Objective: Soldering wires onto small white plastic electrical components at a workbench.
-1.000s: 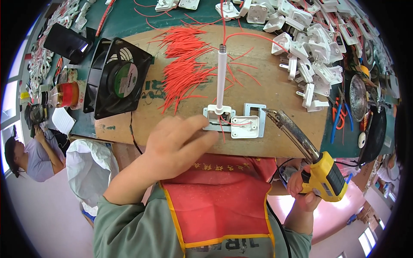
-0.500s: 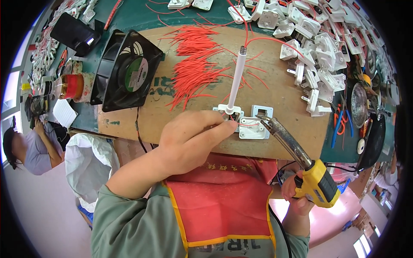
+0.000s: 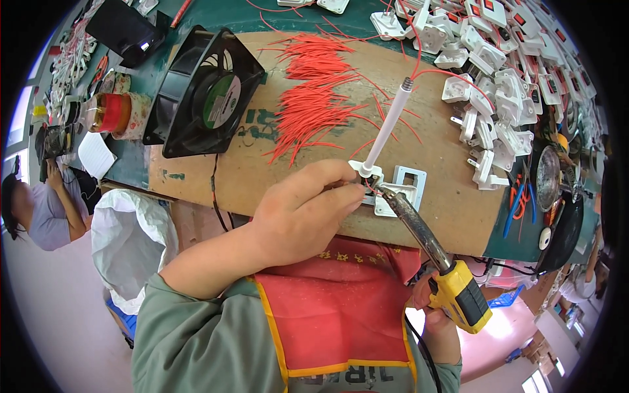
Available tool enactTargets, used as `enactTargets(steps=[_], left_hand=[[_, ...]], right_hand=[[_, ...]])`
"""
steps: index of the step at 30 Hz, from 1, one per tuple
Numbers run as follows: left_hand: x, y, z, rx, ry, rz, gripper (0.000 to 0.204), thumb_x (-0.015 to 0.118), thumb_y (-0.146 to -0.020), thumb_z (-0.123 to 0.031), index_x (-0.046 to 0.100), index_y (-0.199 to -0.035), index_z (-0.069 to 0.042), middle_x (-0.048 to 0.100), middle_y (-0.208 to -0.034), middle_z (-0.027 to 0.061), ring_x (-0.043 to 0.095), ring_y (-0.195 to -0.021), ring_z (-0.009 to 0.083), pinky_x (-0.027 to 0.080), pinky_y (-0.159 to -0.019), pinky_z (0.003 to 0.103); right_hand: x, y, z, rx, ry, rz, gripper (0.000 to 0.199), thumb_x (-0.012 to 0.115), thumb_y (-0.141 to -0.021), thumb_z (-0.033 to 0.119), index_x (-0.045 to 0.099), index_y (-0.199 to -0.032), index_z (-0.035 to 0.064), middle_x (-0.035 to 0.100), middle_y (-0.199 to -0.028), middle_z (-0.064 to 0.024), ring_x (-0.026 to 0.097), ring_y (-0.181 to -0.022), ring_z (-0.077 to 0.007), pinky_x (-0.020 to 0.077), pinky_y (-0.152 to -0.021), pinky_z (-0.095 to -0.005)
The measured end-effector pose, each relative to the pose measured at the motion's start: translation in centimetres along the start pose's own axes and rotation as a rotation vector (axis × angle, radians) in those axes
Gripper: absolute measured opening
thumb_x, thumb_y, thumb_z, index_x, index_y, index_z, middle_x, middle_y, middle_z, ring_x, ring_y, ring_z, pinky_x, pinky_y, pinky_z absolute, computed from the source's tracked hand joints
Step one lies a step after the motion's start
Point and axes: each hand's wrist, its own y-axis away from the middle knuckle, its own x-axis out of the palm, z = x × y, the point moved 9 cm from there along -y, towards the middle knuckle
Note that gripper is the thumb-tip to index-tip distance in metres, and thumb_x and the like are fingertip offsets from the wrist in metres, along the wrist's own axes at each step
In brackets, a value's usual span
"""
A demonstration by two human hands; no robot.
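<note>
My right hand is wrapped round the handle of a yellow and black soldering gun. Its dark metal barrel slants up and left, with the tip at a white plastic housing. A white tube rises from that housing, tilted right, with red wires leaving its threaded top. Thumb and forefinger of my left hand are pinched together at the housing's near side, on a thin red wire beside the tip. My fingers partly hide the housing. Right of it lies a white frame-shaped piece.
A pile of cut red wires lies on the brown board. Left of it stands a black fan. White plastic parts crowd the right, near blue-handled pliers. A white sack stands below the table edge; another person sits left.
The soldering gun has moved left, bringing its tip from over the white pieces to the housing by my left fingertips. The white tube leans further right. The whole view has shifted slightly.
</note>
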Motion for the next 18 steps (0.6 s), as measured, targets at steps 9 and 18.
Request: enactTargets(steps=[9,18], left_hand=[[-0.08,-0.48,-0.37,0.021,-0.066,-0.026,0.023,0.073,-0.072,0.008,0.067,-0.092,0.000,0.061,-0.103,0.0129,0.063,-0.076,0.0217,0.053,-0.064,0.030],[0.27,-0.34,-0.39,0.043,-0.069,-0.020,0.023,0.073,-0.072,0.007,0.066,-0.093,0.000,0.061,-0.103,0.0125,0.064,-0.077,0.0217,0.053,-0.063,0.030]], right_hand=[[-0.45,0.07,0.31,-0.016,0.266,0.046,0.046,0.083,-0.077,0.035,0.060,-0.094,-0.0004,0.059,-0.074,-0.0056,0.056,-0.063,-0.0158,0.0424,-0.055,-0.0262],[-0.36,-0.13,-0.25,0.035,0.162,-0.017,0.055,0.085,-0.074,0.041,0.058,-0.098,-0.0008,0.059,-0.073,-0.0047,0.055,-0.062,-0.0134,0.0414,-0.054,-0.0252]])
